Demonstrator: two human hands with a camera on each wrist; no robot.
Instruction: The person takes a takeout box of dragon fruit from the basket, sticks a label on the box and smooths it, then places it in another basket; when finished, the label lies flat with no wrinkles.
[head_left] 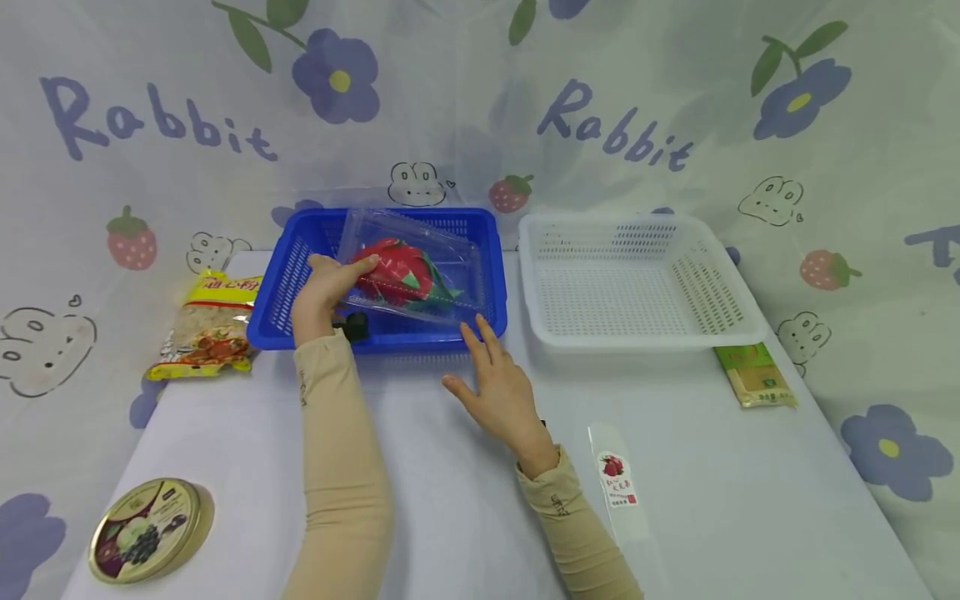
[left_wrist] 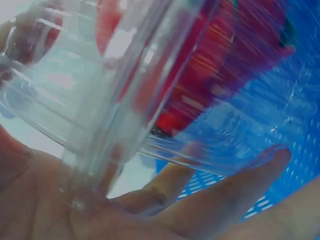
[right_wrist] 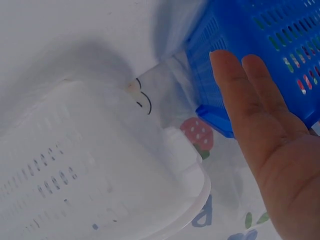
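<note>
Clear clamshell box [head_left: 420,271] with red fruit, left hand [head_left: 324,287] holding, over blue basket [head_left: 491,312]

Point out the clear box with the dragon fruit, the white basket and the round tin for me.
Clear box [head_left: 450,258]: head view, on its upper lid panel, right of the fruit.
White basket [head_left: 615,292]: head view, on its perforated floor.
Round tin [head_left: 146,527]: head view, middle of its printed lid.

white basket [head_left: 712,333] open, blue basket [head_left: 491,275] occupied
</note>
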